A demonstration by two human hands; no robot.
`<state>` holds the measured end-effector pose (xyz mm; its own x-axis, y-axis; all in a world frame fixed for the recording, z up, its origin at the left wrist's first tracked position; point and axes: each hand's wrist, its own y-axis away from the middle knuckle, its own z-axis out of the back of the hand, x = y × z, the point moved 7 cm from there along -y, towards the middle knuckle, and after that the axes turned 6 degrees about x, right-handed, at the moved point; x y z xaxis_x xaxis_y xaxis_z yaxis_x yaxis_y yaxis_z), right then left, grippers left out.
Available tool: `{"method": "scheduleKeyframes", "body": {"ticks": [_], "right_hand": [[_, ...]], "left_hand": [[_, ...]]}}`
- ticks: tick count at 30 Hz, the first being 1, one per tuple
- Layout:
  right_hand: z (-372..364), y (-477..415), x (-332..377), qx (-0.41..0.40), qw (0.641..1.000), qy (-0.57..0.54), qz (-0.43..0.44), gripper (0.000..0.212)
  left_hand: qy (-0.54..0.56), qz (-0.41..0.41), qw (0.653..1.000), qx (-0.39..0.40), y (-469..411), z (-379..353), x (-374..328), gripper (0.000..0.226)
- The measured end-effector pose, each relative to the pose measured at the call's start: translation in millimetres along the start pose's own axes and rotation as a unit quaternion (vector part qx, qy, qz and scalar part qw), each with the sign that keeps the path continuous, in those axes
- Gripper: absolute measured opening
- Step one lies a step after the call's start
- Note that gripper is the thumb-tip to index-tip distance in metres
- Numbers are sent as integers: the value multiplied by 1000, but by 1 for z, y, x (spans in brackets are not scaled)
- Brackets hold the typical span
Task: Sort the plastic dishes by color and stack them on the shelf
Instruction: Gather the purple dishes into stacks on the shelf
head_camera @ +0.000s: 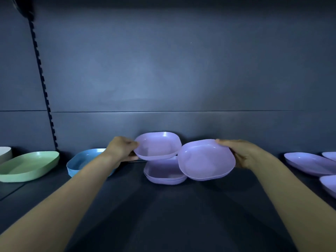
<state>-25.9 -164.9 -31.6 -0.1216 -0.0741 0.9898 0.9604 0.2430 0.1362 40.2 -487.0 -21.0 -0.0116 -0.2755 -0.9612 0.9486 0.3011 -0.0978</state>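
My left hand (pixel 122 149) grips the left rim of a purple dish (pixel 157 146), held above a low stack of purple dishes (pixel 163 176) on the dark shelf (pixel 163 215). My right hand (pixel 241 153) grips the right rim of a second purple dish (pixel 206 160), tilted toward me and overlapping the stack's right side. A stack of blue dishes (pixel 80 160) stands to the left, partly hidden by my left forearm. Further left lies a green dish (pixel 27 166).
A whitish dish (pixel 5 153) shows at the far left edge. Loose purple dishes (pixel 309 163) lie at the right edge of the shelf. A slotted upright rail (pixel 43 84) runs down the back panel at the left.
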Motion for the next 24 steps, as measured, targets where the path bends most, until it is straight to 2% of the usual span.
{"method": "scheduleKeyframes", "body": {"ticks": [5,8,12,19,24], "right_hand": [[7,1,-3,-85,995,43,-5,18],[9,3,-7,-103,994,42,-15,18],[15,6,-10,-130,990,45,-14,17],[5,7,-10,-104,993,60,3,12],[-10,7,-5,-97,994,53,11,13]], "left_hand": [[-40,3,999,30,-21,-10,21,15],[-76,14,997,28,-31,-14,32,13],[-140,27,990,26,-39,-18,42,23],[-135,58,979,144,-28,-46,57,8],[-111,69,981,145,-26,-47,61,4]]}}
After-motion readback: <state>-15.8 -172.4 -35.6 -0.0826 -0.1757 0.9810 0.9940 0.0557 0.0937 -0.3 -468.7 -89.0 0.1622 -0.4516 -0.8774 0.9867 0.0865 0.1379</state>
